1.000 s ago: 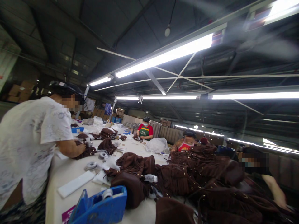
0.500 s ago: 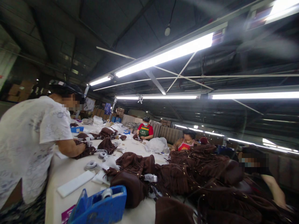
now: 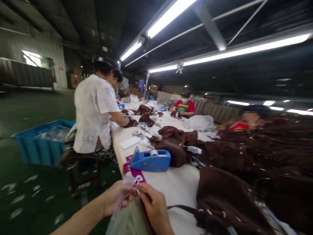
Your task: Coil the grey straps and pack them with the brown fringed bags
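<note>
Both my hands meet at the bottom middle, over the near edge of the white table (image 3: 176,182). My left hand (image 3: 114,197) and my right hand (image 3: 153,204) each pinch the top edge of a clear plastic bag (image 3: 124,213) that hangs down between them. Their fingertips almost touch. A purple label (image 3: 137,174) lies on the table just beyond my fingers. A brown fringed bag (image 3: 227,202) with a thin strap lies right of my right hand. A blue tape dispenser (image 3: 150,160) stands farther back.
Heaps of brown bags (image 3: 256,153) cover the table's right side. A person in a white top (image 3: 94,112) sits on a stool at the left edge. Two more people work at the far side. A blue crate (image 3: 41,142) stands on the green floor at left.
The camera has tipped down and swung left, so the ceiling lights fill less of the view. My two hands with the plastic bag have come into view at the bottom.
</note>
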`<state>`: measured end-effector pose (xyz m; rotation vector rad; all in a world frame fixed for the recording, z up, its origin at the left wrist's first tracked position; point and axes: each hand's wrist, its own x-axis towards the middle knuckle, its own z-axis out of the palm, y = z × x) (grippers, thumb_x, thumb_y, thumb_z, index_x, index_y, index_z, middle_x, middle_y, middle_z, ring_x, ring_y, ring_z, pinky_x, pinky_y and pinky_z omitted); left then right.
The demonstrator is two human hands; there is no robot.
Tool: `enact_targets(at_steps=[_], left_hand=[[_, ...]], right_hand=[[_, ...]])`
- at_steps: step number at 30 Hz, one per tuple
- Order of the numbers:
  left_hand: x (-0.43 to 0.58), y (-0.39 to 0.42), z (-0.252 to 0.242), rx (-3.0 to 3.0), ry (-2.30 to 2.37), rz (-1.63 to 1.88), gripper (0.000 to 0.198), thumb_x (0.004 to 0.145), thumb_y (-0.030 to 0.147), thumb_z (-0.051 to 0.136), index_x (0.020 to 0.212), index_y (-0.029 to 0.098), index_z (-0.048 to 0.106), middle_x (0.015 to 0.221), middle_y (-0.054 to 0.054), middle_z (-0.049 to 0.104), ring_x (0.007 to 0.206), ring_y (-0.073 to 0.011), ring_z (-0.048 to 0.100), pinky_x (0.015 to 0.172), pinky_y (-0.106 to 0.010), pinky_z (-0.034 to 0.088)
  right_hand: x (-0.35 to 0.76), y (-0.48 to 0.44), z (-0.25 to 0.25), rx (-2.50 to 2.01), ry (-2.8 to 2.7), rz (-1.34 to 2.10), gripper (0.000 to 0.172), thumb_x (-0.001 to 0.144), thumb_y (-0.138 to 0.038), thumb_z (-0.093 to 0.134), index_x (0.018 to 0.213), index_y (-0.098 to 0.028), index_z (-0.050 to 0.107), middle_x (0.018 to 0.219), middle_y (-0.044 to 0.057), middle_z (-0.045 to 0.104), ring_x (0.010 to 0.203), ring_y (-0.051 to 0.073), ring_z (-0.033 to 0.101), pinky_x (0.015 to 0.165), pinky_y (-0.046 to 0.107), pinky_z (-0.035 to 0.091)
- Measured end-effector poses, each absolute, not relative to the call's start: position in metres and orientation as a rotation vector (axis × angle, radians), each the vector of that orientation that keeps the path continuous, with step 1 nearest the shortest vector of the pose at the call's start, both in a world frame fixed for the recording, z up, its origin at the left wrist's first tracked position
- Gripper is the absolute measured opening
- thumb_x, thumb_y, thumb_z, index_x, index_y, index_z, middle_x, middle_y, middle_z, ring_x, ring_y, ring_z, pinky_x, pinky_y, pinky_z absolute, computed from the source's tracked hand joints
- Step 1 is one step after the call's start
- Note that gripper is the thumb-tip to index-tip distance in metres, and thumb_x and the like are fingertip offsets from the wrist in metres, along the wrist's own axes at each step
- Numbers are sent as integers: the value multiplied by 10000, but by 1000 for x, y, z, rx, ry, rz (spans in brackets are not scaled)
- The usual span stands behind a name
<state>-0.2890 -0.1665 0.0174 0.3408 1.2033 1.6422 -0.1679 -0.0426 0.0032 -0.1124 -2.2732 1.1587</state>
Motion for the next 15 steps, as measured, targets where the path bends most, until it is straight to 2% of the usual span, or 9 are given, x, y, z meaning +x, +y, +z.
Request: enact_targets(at_steps=[2, 5, 9, 13, 15], left_hand=[[-294, -176, 15, 371, 1235, 1639, 228, 667, 265, 729, 776, 93, 626, 705, -64, 648, 497, -77, 524, 366, -145, 275], [-295, -182, 23, 515, 1304, 1594, 257, 629, 306, 750, 723, 88, 651, 719, -77, 658, 540, -114, 568, 403, -180, 327], [-292, -184, 33, 569, 1405, 1534, 326, 610, 379, 783, 669, 86, 651, 666, -63, 641, 549, -114, 565, 434, -190, 338], [-292, -180, 34, 545, 1390, 1604, 557, 658, 634, 698, 824, 107, 627, 725, -61, 660, 424, -69, 496, 360, -175, 248], [-290, -178, 34, 557, 1389, 1637, 612, 664, 696, 653, 875, 123, 603, 714, -47, 657, 355, -46, 428, 335, -174, 197]], right_hand=[[-168, -39, -4, -141, -2207, 1226, 239, 861, -243, 560, 1033, -239, 726, 1014, 48, 747, 939, 211, 691, 874, 290, 538], [-170, -32, -6, -143, -2169, 1234, 226, 850, -268, 584, 1011, -238, 740, 1006, 62, 749, 931, 221, 694, 862, 305, 550], [-167, -31, 0, -194, -2112, 1293, 213, 844, -289, 606, 991, -225, 745, 1006, 68, 750, 945, 229, 691, 872, 315, 551], [-165, -32, 4, -222, -2069, 1379, 226, 841, -301, 617, 1011, -211, 736, 1004, 67, 750, 945, 224, 692, 887, 307, 542], [-165, -32, 4, -205, -2060, 1372, 217, 842, -297, 613, 999, -213, 737, 987, 64, 754, 926, 223, 698, 869, 298, 548]])
